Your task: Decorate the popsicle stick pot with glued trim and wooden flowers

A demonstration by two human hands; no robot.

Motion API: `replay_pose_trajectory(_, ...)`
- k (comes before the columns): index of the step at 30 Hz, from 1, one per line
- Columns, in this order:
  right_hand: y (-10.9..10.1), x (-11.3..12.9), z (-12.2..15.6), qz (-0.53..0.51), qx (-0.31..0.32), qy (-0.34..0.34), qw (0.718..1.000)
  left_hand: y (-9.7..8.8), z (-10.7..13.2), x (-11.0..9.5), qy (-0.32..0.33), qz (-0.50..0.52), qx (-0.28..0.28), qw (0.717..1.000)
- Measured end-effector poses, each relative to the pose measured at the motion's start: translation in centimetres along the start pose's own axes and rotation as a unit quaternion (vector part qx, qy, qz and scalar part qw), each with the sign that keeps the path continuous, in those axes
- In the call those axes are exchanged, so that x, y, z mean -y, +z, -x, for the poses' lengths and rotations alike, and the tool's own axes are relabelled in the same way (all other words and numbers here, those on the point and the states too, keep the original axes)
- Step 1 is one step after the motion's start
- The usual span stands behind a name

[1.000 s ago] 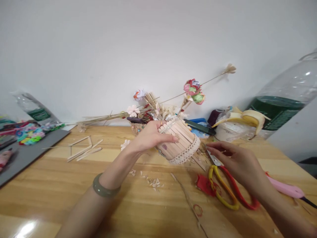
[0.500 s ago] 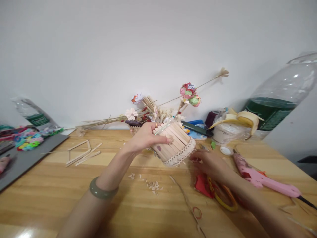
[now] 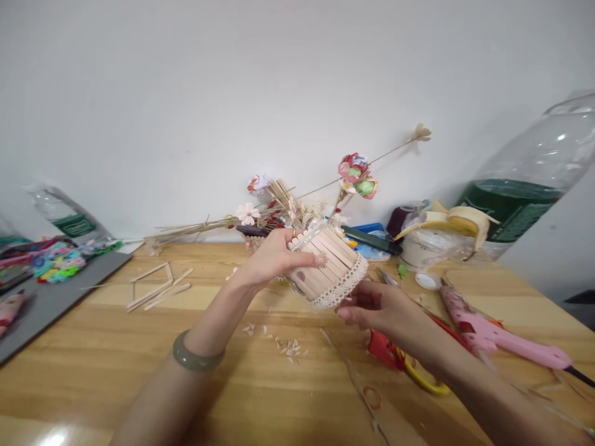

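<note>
left hand [image 3: 273, 263] grips the stick container [image 3: 340, 253], and the right hand [image 3: 388, 313] is at its lace edge [image 3: 341, 287].
the container is tilted over the wooden table [image 3: 260, 402], in front of the paper flowers [image 3: 354, 168]; the left thumb lies along its sticks, and the other left fingers go behind, mostly hidden. the right fingers are bent and quite close together at the lower end; if they pinch something, i cannot tell. near the right hand lie the partly covered scissors [image 3: 430, 386] and the pink glue gun [image 3: 506, 344].
</note>
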State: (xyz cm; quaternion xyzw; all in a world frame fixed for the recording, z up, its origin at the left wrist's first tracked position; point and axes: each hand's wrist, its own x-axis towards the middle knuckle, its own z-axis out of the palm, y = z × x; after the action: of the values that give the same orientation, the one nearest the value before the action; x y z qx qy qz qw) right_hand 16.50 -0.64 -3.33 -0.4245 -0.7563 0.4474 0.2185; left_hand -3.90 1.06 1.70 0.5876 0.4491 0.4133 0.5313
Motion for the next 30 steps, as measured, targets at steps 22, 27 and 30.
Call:
replay_pose_trajectory(22, -0.3, 1.3, 1.3, 0.411, -0.174, -0.057, 0.893, -0.9, -0.6, 0.5, 0.033, 0.141, -0.099, 0.985)
replay_pose_trajectory(27, -1.0, 2.2, 1.4, 0.322, -0.169, -0.115, 0.924, -1.0, -0.5, 0.6, 0.045, 0.144, -0.1, 0.983)
replay_pose_trajectory(30, -1.1, 2.0, 1.9, 0.235, -0.191, -0.183, 0.935, -1.1, -0.6, 0.5, 0.056, 0.14, -0.101, 0.983)
